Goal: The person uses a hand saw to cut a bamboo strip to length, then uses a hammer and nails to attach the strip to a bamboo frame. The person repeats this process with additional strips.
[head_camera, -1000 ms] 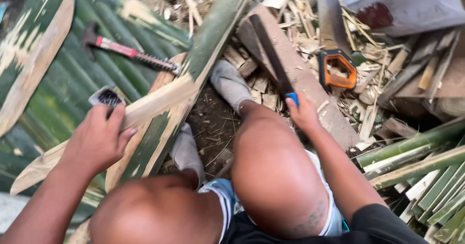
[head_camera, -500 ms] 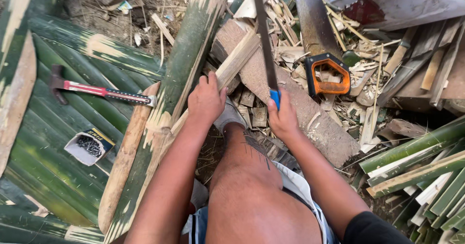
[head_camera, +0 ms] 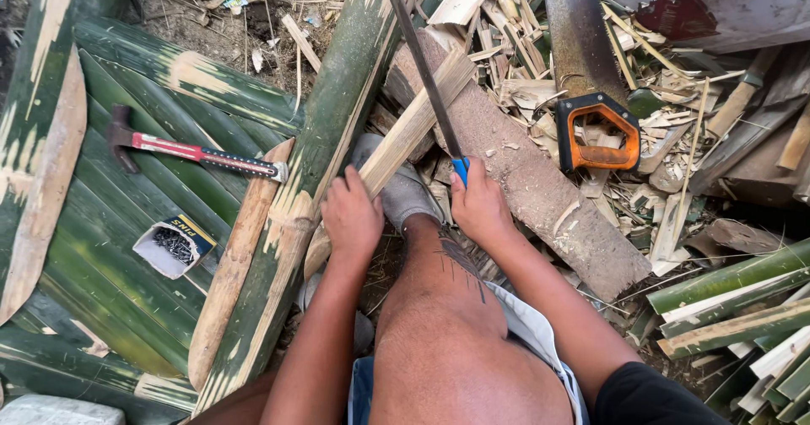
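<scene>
1. The pale split bamboo strip [head_camera: 405,142] runs on a diagonal, low end by the left hand [head_camera: 350,218], high end up and to the right, resting across the rough log [head_camera: 540,189].
2. The left hand clamps the strip's lower part, fingers wrapped shut around it, so the strip reaches up and away from those fingers.
3. The right hand [head_camera: 481,205] is closed on the blue handle of a long dark blade [head_camera: 426,70], fingers curled tight around it.
4. The blade points up and slightly left from the handle, crossing over the strip just beside the log; whether its edge touches the strip is hard to tell.
5. Both hands sit close together; the left is nearer the strip's low end, the right nearer the crossing.
6. A grey-shoed foot [head_camera: 405,189] sits between the hands, beneath the strip.
7. The strip looks dry and fibrous; the thick green bamboo pole [head_camera: 325,146] just to its left is glossy with scraped pale patches.
8. Further left, on flattened green bamboo slats [head_camera: 101,248]: a red-handled hammer [head_camera: 194,155] and an open box of nails [head_camera: 173,246].
9. To the right, an orange-handled saw [head_camera: 595,113] lies among pale wood chips [head_camera: 506,37].
</scene>
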